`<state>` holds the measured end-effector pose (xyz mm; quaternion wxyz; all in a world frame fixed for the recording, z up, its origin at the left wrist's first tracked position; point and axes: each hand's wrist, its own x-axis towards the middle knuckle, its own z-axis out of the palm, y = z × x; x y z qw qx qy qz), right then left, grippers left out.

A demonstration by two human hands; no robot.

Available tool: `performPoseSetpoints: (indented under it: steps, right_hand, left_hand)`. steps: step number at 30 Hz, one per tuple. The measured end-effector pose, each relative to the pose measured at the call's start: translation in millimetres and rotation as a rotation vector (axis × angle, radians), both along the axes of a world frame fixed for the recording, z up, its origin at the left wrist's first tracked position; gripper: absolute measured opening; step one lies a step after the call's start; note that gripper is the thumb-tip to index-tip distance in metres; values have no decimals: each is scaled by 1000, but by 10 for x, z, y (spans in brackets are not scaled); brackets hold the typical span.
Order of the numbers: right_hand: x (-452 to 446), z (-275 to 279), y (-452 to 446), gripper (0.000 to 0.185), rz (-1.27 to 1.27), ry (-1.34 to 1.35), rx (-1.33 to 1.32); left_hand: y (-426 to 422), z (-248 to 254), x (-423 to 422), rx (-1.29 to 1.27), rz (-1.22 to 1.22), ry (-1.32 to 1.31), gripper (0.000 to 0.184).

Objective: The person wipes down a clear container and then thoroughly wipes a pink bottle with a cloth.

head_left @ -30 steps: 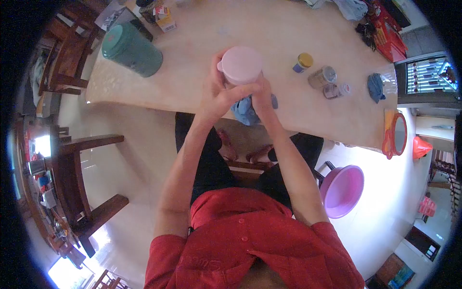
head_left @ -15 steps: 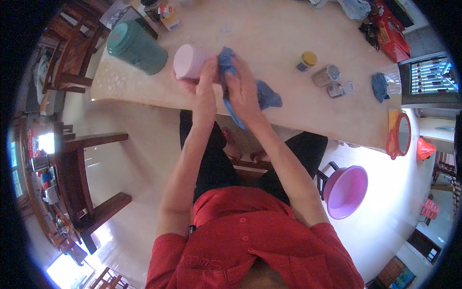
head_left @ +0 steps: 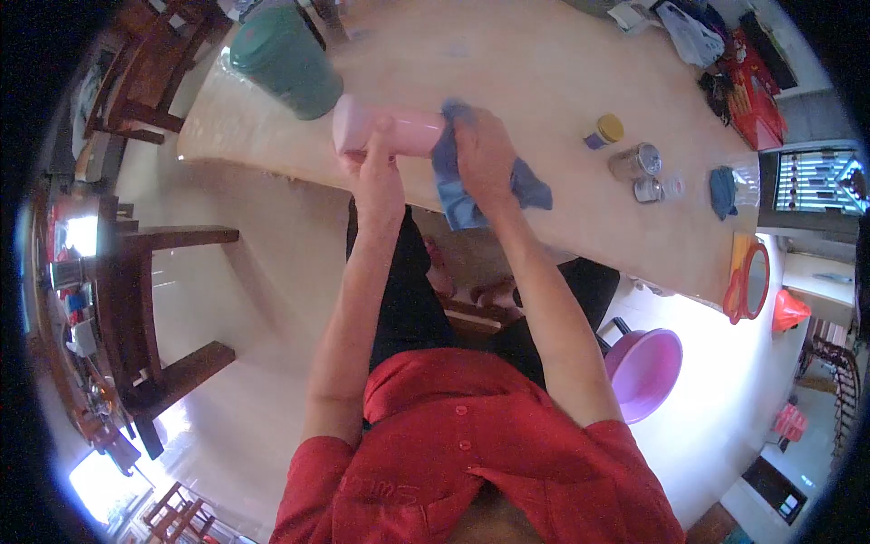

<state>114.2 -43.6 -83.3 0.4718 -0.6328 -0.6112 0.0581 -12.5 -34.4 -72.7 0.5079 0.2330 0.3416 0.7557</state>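
Note:
My left hand (head_left: 377,174) is wrapped around a pink cylindrical container (head_left: 412,132), which lies sideways over the near edge of the table. My right hand (head_left: 484,156) grips a blue cloth (head_left: 462,205) and presses it against the container's right end. That end is covered by the cloth, so I cannot see whether it has an opening. Part of the cloth spreads to the right and hangs past the table edge. A green lidded canister (head_left: 288,68) stands just beyond my left hand.
To the right on the table (head_left: 562,54) are a yellow-lidded jar (head_left: 604,131), two clear jars and a second crumpled blue cloth (head_left: 722,192). A purple basin (head_left: 645,376) sits low at the right. A wooden bench (head_left: 136,317) stands at the left.
The pink container has turned more lengthwise to the view, showing more of its side. My right hand and the cloth have shifted right, to its end. The camera view has also moved slightly.

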Motion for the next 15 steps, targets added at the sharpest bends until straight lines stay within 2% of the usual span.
performPoseSetpoints:
  steps: [1, 3, 4, 5, 6, 8, 12, 13, 15]
  right_hand:
    - [33, -39, 12, 29, 9, -3, 0]
    - [126, -84, 44, 25, 45, -313, -60]
    - [180, -104, 53, 25, 41, -316, -55]
    - [212, -42, 49, 25, 96, -117, -68]
    - [235, -9, 45, 25, 154, 83, -81]
    - [267, -22, 76, 26, 148, 89, -106]
    - [307, 22, 86, 29, 167, 107, -84]
    - [312, 19, 91, 29, 162, 110, -80]
    - [335, -71, 107, 29, 141, 253, -200]
  left_hand:
    - [15, -98, -22, 41, -66, 72, 48]
    - [-5, -43, -71, 85, -137, 142, 51]
    - [-25, -2, -142, 49, -282, 179, 64]
    - [-35, 102, -191, 11, -427, 215, 77]
    - [-20, 199, -233, 14, -426, 212, 77]
    - [12, 372, -288, 103, -660, 349, 82]
    - [180, 471, -199, 193, -700, 373, 72]
    - [174, 476, -131, 163, -648, 407, 68]
    - [173, 443, 16, 138, -603, 440, 65]
